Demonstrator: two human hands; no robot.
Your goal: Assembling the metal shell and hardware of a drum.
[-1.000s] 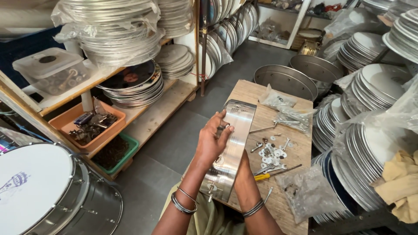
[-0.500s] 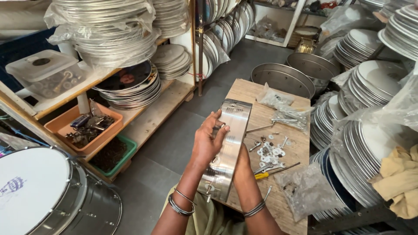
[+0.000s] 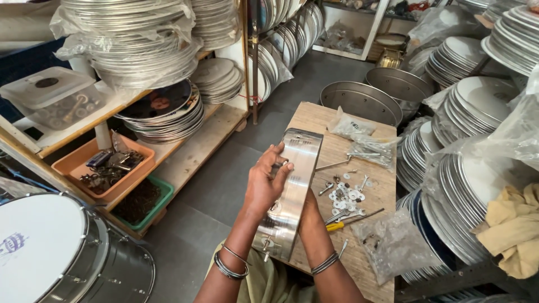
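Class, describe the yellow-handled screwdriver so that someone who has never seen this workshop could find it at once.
Start at the wooden table in the middle, ringed by stacks of metal plates. Near its right edge, just below the scatter of white washers, lies the screwdriver, close to the person's right hand. Its bright yellow handle sets it apart from the grey metal parts around it.

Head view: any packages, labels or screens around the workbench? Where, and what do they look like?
Clear plastic bag: far end of the wooden bench, small printed label, parts inside.
Second clear bag: beside it, holding long metal rods.
Crumpled clear bag: bench's near right corner, small dark bits inside.
Lidded clear plastic box: left shelf, round dark label on lid.
No screens or signs.
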